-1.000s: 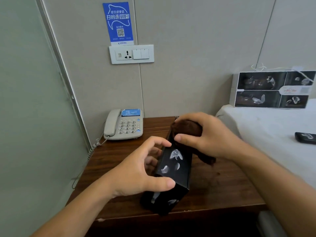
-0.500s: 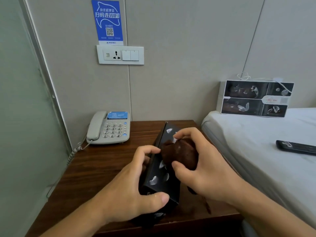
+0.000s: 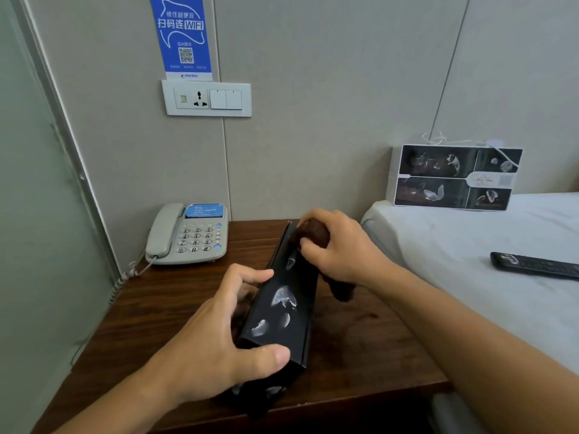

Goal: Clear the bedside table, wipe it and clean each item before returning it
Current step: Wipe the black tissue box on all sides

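Now my left hand (image 3: 200, 349) grips the black box's (image 3: 282, 311) near end, its length pointing away toward the telephone (image 3: 188, 234), right hand (image 3: 338, 245) clutching the brown cloth (image 3: 313, 234) at the far end.

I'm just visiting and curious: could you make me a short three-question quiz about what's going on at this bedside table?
1. True or false: the left hand grips the black box while it is being wiped.
2. What does the right hand hold? A) brown cloth B) remote control C) telephone handset
3. Fill in: the remote control lies on the ____.

Key:
1. True.
2. A, the brown cloth, pressed against the far end of the box.
3. Bed. The telephone sits on the bedside table.
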Demonstrator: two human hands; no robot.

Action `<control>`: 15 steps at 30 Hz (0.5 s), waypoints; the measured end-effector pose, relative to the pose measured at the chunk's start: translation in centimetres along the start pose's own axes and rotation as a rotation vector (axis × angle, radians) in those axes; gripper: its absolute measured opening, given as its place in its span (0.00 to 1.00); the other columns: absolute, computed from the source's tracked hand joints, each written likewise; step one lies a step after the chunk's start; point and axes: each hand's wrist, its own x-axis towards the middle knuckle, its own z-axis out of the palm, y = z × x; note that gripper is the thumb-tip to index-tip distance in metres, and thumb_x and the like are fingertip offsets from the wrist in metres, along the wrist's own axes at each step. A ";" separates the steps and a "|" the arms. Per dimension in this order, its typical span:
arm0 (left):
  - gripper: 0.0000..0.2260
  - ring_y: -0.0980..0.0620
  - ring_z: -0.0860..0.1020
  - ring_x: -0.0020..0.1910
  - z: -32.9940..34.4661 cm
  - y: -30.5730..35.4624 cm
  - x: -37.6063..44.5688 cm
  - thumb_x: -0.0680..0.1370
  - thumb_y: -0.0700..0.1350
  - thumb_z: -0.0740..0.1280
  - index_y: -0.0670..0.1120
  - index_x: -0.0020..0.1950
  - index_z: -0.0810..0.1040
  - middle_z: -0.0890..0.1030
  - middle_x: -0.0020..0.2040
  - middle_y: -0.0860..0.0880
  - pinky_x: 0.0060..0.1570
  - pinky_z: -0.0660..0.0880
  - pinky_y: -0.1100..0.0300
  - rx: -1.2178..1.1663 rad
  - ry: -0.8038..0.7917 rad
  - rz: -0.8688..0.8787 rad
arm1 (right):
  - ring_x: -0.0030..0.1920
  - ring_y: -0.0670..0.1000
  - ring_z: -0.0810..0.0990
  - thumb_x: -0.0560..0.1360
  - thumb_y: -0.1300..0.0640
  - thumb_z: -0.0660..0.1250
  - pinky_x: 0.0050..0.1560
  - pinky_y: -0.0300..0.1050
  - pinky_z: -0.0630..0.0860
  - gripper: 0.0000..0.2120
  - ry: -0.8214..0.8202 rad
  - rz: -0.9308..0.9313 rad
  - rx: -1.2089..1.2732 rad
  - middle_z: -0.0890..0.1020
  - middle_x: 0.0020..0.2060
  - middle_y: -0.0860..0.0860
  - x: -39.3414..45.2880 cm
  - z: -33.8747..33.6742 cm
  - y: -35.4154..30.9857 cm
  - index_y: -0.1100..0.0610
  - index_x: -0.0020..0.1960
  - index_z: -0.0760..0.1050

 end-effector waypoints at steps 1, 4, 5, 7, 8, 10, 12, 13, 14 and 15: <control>0.38 0.55 0.80 0.63 0.0 0.0 0.0 0.62 0.61 0.79 0.71 0.66 0.64 0.77 0.59 0.68 0.62 0.79 0.48 0.004 -0.001 0.000 | 0.50 0.54 0.80 0.72 0.44 0.67 0.51 0.48 0.77 0.12 -0.006 0.007 0.000 0.80 0.46 0.52 0.6 0.1 0.6 0.44 0.55 0.77; 0.37 0.56 0.80 0.63 0.1 0.0 0.0 0.62 0.61 0.79 0.70 0.66 0.64 0.76 0.59 0.68 0.61 0.79 0.49 0.008 0.006 0.008 | 0.49 0.53 0.79 0.76 0.46 0.69 0.51 0.49 0.77 0.10 -0.016 -0.026 -0.015 0.78 0.47 0.50 0.0 0.2 0.4 0.45 0.56 0.76; 0.37 0.56 0.80 0.62 0.2 0.0 0.0 0.62 0.61 0.79 0.70 0.66 0.64 0.77 0.59 0.68 0.61 0.79 0.50 0.011 0.011 0.012 | 0.49 0.52 0.79 0.76 0.45 0.69 0.51 0.49 0.77 0.10 -0.024 -0.057 -0.018 0.78 0.47 0.49 -1.1 -0.2 -0.2 0.45 0.56 0.76; 0.37 0.57 0.80 0.63 0.1 0.0 0.1 0.62 0.62 0.79 0.69 0.66 0.64 0.77 0.59 0.67 0.61 0.79 0.52 0.016 0.007 0.019 | 0.48 0.48 0.79 0.74 0.44 0.69 0.51 0.47 0.78 0.11 -0.086 -0.179 0.003 0.79 0.46 0.46 -3.7 -1.1 -1.9 0.44 0.54 0.77; 0.37 0.58 0.80 0.63 0.1 0.0 0.2 0.62 0.63 0.78 0.69 0.66 0.64 0.77 0.60 0.67 0.61 0.79 0.53 0.019 0.000 0.020 | 0.47 0.46 0.80 0.73 0.44 0.70 0.50 0.45 0.78 0.11 -0.146 -0.238 0.025 0.80 0.46 0.45 -4.9 -1.7 -2.6 0.44 0.53 0.77; 0.37 0.58 0.79 0.63 0.0 0.1 0.3 0.62 0.63 0.78 0.69 0.66 0.63 0.77 0.60 0.68 0.60 0.79 0.55 0.021 -0.015 0.020 | 0.46 0.45 0.81 0.72 0.46 0.71 0.48 0.43 0.78 0.10 -0.232 -0.274 0.042 0.81 0.45 0.44 -5.7 -2.4 -3.1 0.46 0.52 0.77; 0.37 0.58 0.80 0.63 0.1 0.2 0.4 0.62 0.62 0.79 0.69 0.66 0.64 0.77 0.59 0.68 0.60 0.79 0.56 0.012 -0.019 0.015 | 0.44 0.46 0.81 0.71 0.44 0.70 0.48 0.46 0.79 0.11 -0.202 -0.235 0.004 0.82 0.43 0.44 -4.4 -2.4 -2.4 0.46 0.51 0.76; 0.36 0.58 0.80 0.62 0.1 0.2 0.4 0.62 0.61 0.79 0.69 0.65 0.65 0.77 0.59 0.67 0.60 0.79 0.56 0.008 -0.016 0.010 | 0.44 0.47 0.81 0.71 0.42 0.69 0.48 0.47 0.80 0.12 -0.162 -0.194 -0.031 0.82 0.42 0.44 -3.2 -2.2 -1.7 0.46 0.50 0.75; 0.36 0.58 0.80 0.62 0.1 0.3 0.3 0.62 0.61 0.79 0.69 0.65 0.65 0.78 0.59 0.66 0.60 0.79 0.56 0.008 -0.010 0.006 | 0.44 0.49 0.82 0.71 0.42 0.69 0.48 0.48 0.80 0.11 -0.123 -0.148 -0.061 0.82 0.42 0.44 -1.8 -1.8 -0.8 0.45 0.50 0.74; 0.36 0.58 0.80 0.62 0.1 0.2 0.3 0.61 0.62 0.79 0.69 0.64 0.66 0.79 0.59 0.64 0.61 0.79 0.56 0.010 -0.006 0.002 | 0.44 0.51 0.82 0.72 0.42 0.69 0.49 0.50 0.80 0.11 -0.099 -0.095 -0.080 0.83 0.42 0.46 -0.4 -1.5 0.2 0.46 0.50 0.75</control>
